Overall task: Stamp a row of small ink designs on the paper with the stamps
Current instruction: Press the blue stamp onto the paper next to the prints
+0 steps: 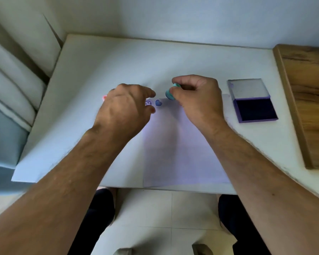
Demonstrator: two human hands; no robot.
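Observation:
A white sheet of paper [182, 144] lies on the white table [99, 70]. Near its top edge sit two blue prints: a smiley face [148, 103] and a heart [158, 103]. My right hand [197, 96] pinches a small teal round stamp [170, 93], tilted just above the paper to the right of the heart. My left hand [125, 107] rests on the paper's top left corner with fingers loosely spread, partly covering the smiley. A pink stamp [104, 97] peeks out behind my left hand.
An open purple ink pad [254, 109] with its lid folded back lies right of the paper. A wooden board [306, 100] sits at the table's right edge. A cushioned seat stands to the left. My knees show below the table's front edge.

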